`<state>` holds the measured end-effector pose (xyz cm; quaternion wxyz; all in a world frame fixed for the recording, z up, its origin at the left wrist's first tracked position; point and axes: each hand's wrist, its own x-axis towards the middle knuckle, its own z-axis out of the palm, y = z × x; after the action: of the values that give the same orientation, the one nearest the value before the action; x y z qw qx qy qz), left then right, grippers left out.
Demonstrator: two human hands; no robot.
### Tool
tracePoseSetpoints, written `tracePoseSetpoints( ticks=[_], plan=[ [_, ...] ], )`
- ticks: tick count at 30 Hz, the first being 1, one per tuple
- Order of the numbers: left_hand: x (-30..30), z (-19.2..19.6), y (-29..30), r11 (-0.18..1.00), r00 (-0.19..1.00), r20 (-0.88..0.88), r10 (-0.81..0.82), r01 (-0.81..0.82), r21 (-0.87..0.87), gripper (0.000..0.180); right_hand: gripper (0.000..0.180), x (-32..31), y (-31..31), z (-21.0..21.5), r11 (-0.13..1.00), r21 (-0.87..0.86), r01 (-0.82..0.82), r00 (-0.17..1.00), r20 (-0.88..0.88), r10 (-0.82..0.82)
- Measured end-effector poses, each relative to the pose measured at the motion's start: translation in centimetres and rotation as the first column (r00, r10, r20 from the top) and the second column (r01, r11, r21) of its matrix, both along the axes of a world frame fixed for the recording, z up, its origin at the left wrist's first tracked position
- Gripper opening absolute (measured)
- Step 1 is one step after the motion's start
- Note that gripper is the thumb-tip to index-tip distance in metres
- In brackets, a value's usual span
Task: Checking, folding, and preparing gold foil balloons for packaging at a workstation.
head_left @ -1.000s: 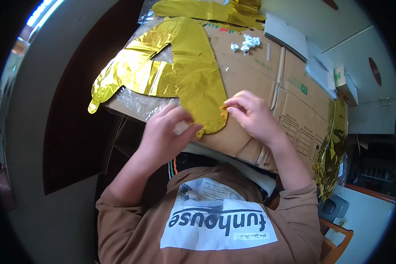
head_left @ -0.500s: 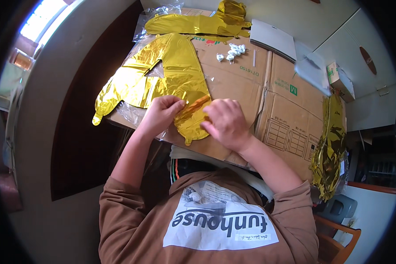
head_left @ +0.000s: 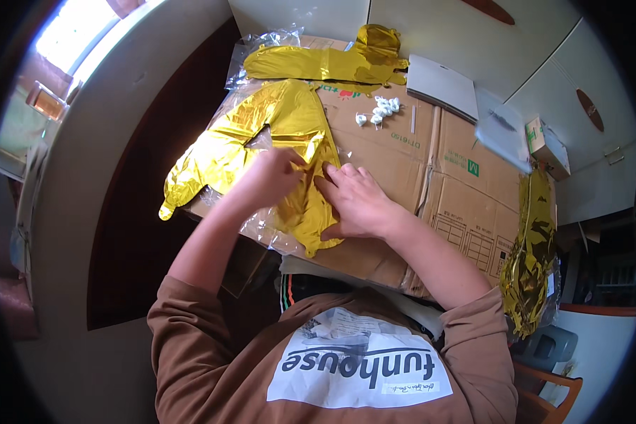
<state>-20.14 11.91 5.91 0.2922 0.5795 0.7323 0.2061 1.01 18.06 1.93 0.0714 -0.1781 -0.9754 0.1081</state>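
A gold foil balloon [head_left: 286,106], flat and shaped like a letter A, lies across the left part of a cardboard sheet [head_left: 385,166]. My left hand [head_left: 272,177] is closed at the balloon's right leg, fingers curled in on the creased foil; their tips are partly hidden. Facing it, my right hand [head_left: 357,201] rests with fingers spread along the edge of that same leg, touching the foil. Clear plastic film [head_left: 265,226] shows beneath the balloon near the front edge.
Another flat gold balloon [head_left: 300,63] lies at the back. Several small white bundles [head_left: 385,107], a thin clear strip [head_left: 413,119] and a white flat box [head_left: 442,86] are behind my right hand. Crumpled gold foil [head_left: 530,247] hangs at the right edge, near a small box [head_left: 546,148].
My left hand has moved slightly right along the balloon's leg. My right hand has gone from curled to spread on the foil. The view has shifted a little.
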Motion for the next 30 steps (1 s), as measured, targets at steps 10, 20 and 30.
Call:
tracePoseSetpoints(
  ticks=[10, 20, 30],
  plan=[
    [-12.8, 2.1, -1.8, 0.739, 0.623, 0.602, 0.500, -0.669, 0.079, 0.051, 0.052, -5.5, 4.5, 2.9, 0.997, 0.007, 0.082, 0.987, 0.140, -0.082],
    [-3.6, -2.7, 2.8, 0.953, 0.921, -0.369, -0.127, 0.216, 0.211, 0.090, 0.040, -6.3, 3.8, 0.2, 0.990, 0.046, 0.134, 0.930, -0.352, -0.110],
    [-7.7, 0.6, 4.1, 0.915, 0.800, 0.469, 0.374, -0.401, -0.046, 0.041, 0.054, -3.7, 3.7, -2.5, 1.000, -0.006, 0.031, 0.978, -0.204, -0.031]
  ],
)
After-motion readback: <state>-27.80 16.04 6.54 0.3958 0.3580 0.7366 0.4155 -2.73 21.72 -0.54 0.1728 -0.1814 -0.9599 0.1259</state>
